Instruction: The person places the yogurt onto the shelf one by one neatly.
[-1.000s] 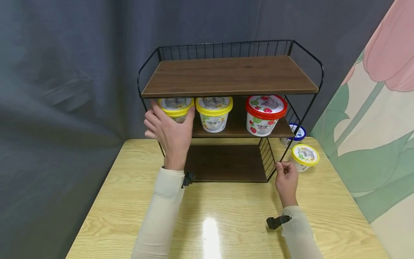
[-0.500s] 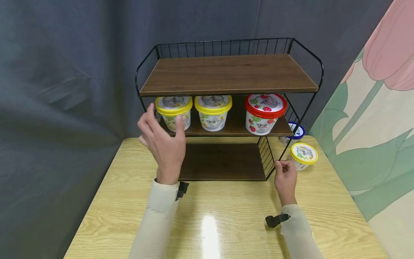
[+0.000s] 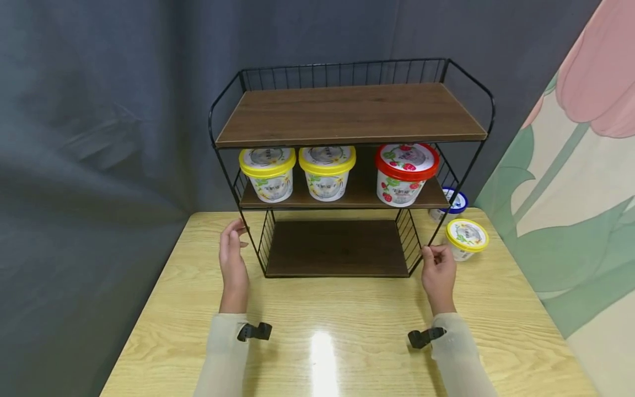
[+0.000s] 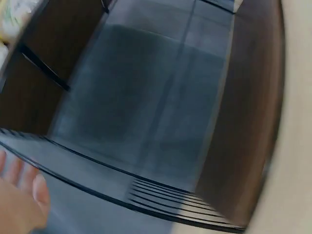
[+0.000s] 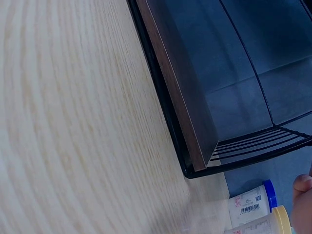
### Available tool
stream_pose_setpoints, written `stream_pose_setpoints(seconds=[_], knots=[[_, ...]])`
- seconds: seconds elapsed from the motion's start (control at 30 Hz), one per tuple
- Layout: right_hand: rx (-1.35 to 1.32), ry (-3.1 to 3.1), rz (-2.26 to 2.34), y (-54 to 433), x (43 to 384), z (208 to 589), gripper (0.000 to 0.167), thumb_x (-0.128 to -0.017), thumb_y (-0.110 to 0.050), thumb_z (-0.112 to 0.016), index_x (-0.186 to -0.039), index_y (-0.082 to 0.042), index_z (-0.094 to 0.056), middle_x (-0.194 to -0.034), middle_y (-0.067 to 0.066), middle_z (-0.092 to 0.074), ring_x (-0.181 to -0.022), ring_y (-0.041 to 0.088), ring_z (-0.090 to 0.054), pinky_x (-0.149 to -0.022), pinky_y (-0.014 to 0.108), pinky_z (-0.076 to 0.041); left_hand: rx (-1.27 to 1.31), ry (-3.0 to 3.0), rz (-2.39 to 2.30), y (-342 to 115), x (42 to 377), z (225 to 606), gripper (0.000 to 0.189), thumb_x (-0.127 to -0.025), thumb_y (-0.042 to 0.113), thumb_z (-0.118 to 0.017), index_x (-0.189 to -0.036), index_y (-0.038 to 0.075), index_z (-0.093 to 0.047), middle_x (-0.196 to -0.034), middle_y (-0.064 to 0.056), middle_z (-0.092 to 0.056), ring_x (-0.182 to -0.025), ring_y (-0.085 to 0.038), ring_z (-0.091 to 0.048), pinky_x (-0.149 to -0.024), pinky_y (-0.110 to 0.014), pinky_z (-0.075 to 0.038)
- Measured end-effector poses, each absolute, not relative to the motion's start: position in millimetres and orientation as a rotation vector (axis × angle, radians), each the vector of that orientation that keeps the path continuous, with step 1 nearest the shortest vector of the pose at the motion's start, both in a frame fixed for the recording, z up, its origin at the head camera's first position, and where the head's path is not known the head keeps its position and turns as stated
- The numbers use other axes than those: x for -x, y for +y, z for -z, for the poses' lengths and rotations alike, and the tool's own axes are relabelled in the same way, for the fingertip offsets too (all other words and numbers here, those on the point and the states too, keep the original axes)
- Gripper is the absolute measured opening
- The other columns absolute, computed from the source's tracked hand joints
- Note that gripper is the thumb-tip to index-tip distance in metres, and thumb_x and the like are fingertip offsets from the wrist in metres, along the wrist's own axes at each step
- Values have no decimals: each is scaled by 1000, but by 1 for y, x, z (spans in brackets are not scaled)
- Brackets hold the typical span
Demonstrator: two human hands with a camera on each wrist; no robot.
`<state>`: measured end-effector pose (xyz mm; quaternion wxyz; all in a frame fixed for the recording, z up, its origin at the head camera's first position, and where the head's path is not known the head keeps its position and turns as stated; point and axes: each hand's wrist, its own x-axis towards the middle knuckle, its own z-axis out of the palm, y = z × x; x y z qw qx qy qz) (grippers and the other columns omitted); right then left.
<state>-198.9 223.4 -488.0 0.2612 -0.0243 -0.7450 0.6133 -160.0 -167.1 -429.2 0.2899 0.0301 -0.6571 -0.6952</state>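
Observation:
My left hand [image 3: 234, 264] is beside the left front post of a black wire rack with dark wooden shelves [image 3: 352, 113], its fingers loosely bent and holding nothing. In the left wrist view, its fingers [image 4: 41, 192] show just outside the rack's side wires. My right hand [image 3: 439, 275] grips the right front post low down, thumb and curled fingers at the bar; only a bit of it shows in the right wrist view. On the middle shelf stand a yellow-lidded tub [image 3: 270, 184], a second yellow-lidded tub [image 3: 326, 184] next to it, and a larger red-lidded tub [image 3: 401, 187] farther right.
Right of the rack, a yellow-lidded tub [image 3: 462, 251] and a blue-lidded tub [image 3: 455, 203] stand on the light wooden table [image 3: 367, 336]. A dark curtain [image 3: 99, 165] hangs behind and to the left, and a flower-patterned surface [image 3: 585, 209] borders the right side.
My left hand has let go of the leftmost yellow-lidded tub, drawn back from the middle shelf and come down beside the left post. The right hand has stayed at its post.

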Motion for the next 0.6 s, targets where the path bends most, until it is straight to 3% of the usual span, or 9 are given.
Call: stream_pose_setpoints(seconds=[0.23, 0.33, 0.43, 0.6], knots=[[117, -2033, -1629, 222, 199, 489, 12, -98, 0, -58, -94, 11, -54, -79, -13, -59, -74, -2, -58, -65, 7, -45, -87, -1930, 1918, -182, 174, 479, 45, -108, 33, -36, -136, 2, -54, -123, -3, -67, -125, -5, -51, -109, -33, -33], [132, -2035, -1625, 221, 199, 489, 11, -97, 1, -58, -93, 10, -54, -79, -12, -60, -72, 0, -58, -64, 7, -44, -132, -2008, 1900, -184, 176, 494, 42, -108, 29, -37, -130, 1, -59, -125, -12, -66, -125, -2, -51, -116, -31, -30], [124, -2025, -1624, 221, 199, 490, 12, -97, 1, -58, -93, 11, -54, -78, -12, -60, -71, 0, -58, -63, 8, -43, -135, -2043, 1874, -183, 178, 507, 38, -108, 22, -37, -126, -3, -59, -124, -23, -63, -119, -1, -53, -114, -23, -32], [111, -1995, -1644, 221, 200, 488, 11, -97, 1, -59, -90, 7, -54, -77, -14, -60, -70, 0, -57, -62, 8, -43, -84, -1987, 1818, -179, 180, 519, 36, -108, 18, -37, -122, -8, -57, -112, -26, -64, -113, 1, -57, -106, -12, -36]])
